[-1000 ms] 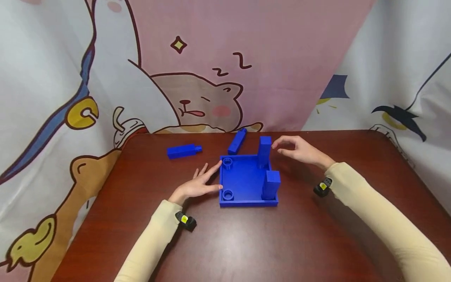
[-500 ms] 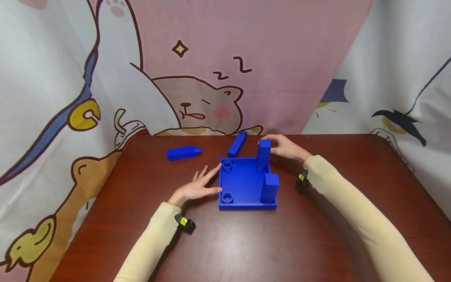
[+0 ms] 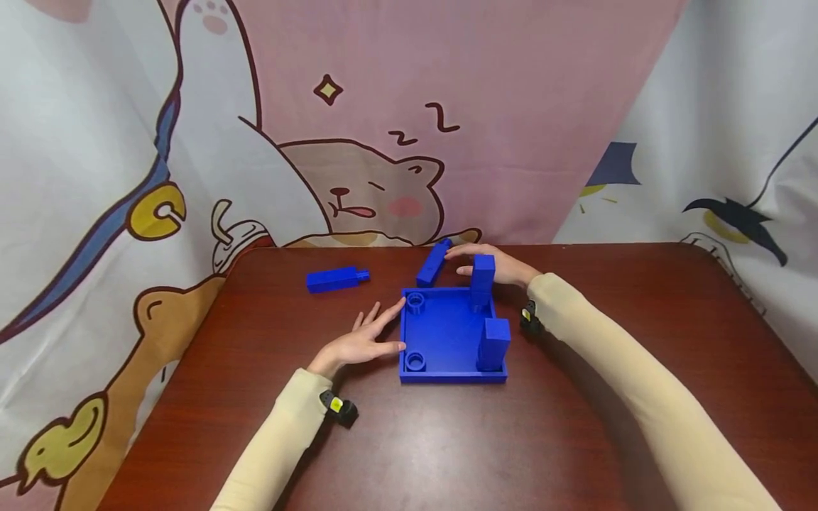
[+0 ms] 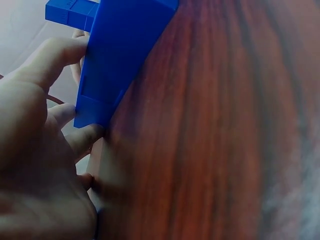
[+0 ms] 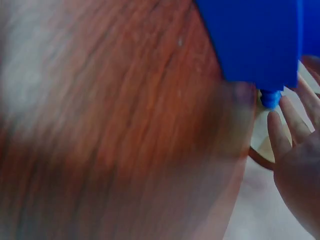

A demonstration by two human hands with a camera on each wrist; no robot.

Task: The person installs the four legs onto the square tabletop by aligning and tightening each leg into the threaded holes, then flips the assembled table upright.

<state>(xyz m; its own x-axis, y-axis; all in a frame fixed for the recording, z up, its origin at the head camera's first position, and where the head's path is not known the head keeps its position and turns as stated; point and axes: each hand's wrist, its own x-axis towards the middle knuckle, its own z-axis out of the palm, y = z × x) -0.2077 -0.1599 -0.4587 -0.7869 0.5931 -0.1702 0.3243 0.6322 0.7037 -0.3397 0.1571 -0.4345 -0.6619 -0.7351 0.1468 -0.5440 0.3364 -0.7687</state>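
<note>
On the head feed I'm seeing the left hand [image 3: 358, 343] touching the left wall of the blue tray [image 3: 441, 330] with thumb and forefinger, its digits straight and well apart. The right hand [image 3: 507, 270] is hovering beyond the tray's far right corner, thumb and fingers apart, its forefinger tip lying at the narrow end of the slanted peg [image 3: 433, 264]; I'm not able to tell whether they are touching. The tray is sitting flat between the hands. Inside it, a far post [image 3: 483, 270] and a near post [image 3: 495, 341] are standing upright at the right corners, while a far socket [image 3: 415, 304] and a near socket [image 3: 415, 362] are occupying the left ones. The slanted peg is lying just behind the tray, and a second peg [image 3: 332, 279] is lying farther left, its narrow tip pointing right. A red-brown table [image 3: 447, 447] is supporting everything, and a cartoon-printed curtain [image 3: 511, 106] is hanging behind.
</note>
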